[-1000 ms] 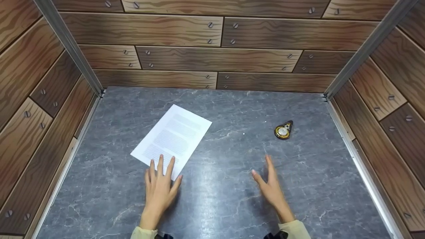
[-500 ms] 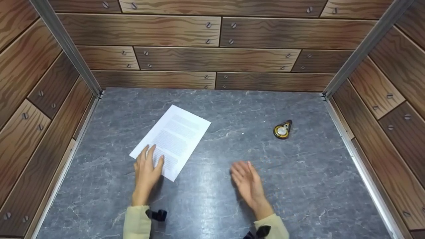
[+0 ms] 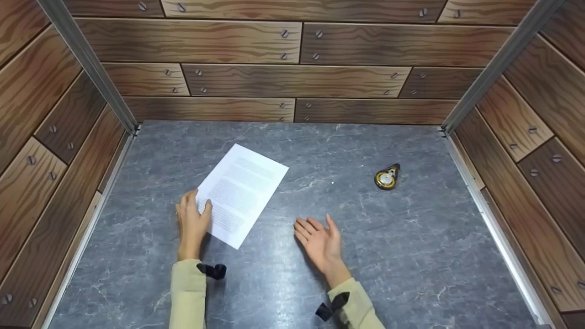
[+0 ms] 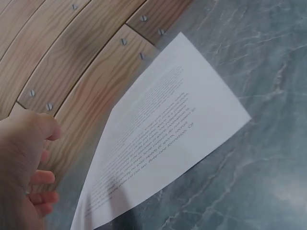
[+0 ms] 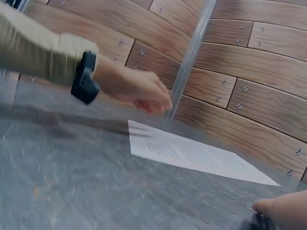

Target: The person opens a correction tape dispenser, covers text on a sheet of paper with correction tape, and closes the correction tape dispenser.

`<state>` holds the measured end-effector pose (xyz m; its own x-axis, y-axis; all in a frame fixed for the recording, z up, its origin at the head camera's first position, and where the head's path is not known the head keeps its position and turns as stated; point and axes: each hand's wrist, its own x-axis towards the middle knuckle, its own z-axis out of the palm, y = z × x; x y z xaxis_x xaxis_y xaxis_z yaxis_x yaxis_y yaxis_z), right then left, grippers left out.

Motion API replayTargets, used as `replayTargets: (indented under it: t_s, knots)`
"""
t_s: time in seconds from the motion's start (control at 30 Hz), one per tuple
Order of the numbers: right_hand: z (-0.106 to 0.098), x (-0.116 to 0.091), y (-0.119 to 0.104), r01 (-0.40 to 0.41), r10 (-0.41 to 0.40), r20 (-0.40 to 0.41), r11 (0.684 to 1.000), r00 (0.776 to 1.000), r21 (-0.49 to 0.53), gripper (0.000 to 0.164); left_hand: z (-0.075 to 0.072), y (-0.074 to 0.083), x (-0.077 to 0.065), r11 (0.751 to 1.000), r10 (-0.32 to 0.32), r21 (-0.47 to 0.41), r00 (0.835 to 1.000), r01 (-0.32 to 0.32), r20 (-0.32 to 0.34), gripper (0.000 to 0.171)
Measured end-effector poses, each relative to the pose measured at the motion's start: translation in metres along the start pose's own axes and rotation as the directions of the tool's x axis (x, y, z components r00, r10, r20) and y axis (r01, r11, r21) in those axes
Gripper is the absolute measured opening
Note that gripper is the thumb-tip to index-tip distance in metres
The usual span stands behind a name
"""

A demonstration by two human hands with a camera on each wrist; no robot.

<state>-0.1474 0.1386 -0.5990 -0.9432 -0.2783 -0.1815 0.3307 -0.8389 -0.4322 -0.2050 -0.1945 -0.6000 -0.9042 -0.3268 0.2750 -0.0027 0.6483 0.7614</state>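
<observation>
A printed sheet of paper [image 3: 238, 193] lies flat and skewed on the grey marbled tabletop [image 3: 411, 256], left of the middle of the head view, its long axis running from lower left to upper right.

The left hand [image 3: 192, 221] sits at the sheet's lower left edge, fingers pointing up the frame, with the thumb lying over the paper's margin and the other fingers along the edge. In the left wrist view the paper's near corner looks slightly lifted beside the curled fingers, but whether the hand truly pinches the sheet cannot be told. In the right wrist view that hand hangs just over the sheet's near corner, fingers bent downward, a dark strap around the wrist below a pale sleeve.

The right hand [image 3: 319, 240] is lower centre in the head view, well apart from the paper, released with fingers spread and relaxed, palm turned partly upward, holding nothing.

A small yellow and black tape dispenser [image 3: 387, 177] lies alone toward the right of centre, well apart from both hands. Wood-patterned panels [image 3: 292, 68] wall in the tabletop on three sides.
</observation>
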Motion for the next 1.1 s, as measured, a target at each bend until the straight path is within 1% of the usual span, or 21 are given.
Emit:
replayTargets:
  t_s: [0.07,0.17,0.3,0.4,0.53,0.67,0.77,0.97,1.1]
  knots:
    - [0.001,0.004,0.003,-0.007,0.007,0.003,1.0,1.0,0.009,0.084,0.002,-0.004,0.005,1.0,-0.026,-0.008,1.0,0.027,0.009,0.051]
    - [0.003,0.01,0.006,-0.02,0.02,0.02,1.0,1.0,0.01,0.085,0.004,-0.009,0.01,0.996,-0.089,0.004,0.995,0.089,0.053,0.058]
    - [0.006,0.015,0.01,-0.038,0.038,0.037,0.999,0.999,0.001,0.084,0.005,-0.014,0.016,0.984,-0.176,0.065,0.975,0.168,0.137,0.069]
    - [0.008,0.019,0.011,-0.047,0.047,0.029,0.999,0.998,-0.007,0.083,0.006,-0.015,0.02,0.972,-0.225,0.113,0.96,0.208,0.166,0.074]
    - [0.011,0.023,0.012,-0.05,0.05,0.013,0.999,0.999,-0.016,0.083,0.006,-0.014,0.024,0.958,-0.266,0.157,0.946,0.238,0.185,0.073]
    - [0.013,0.026,0.014,-0.05,0.05,-0.008,0.999,0.999,-0.02,0.083,0.006,-0.01,0.024,0.95,-0.294,0.176,0.932,0.26,0.211,0.075]
    - [0.014,0.027,0.014,-0.053,0.053,-0.007,0.998,0.999,-0.024,0.082,0.005,-0.007,0.024,0.942,-0.318,0.185,0.923,0.28,0.219,0.082]
    - [0.015,0.029,0.017,-0.065,0.066,0.021,0.996,0.998,-0.057,0.083,0.001,-0.001,0.024,0.912,-0.377,0.262,0.897,0.316,0.231,0.104]
    - [0.016,0.031,0.018,-0.071,0.073,0.023,0.995,0.997,-0.064,0.085,-0.001,0.003,0.023,0.905,-0.401,0.256,0.88,0.339,0.253,0.112]
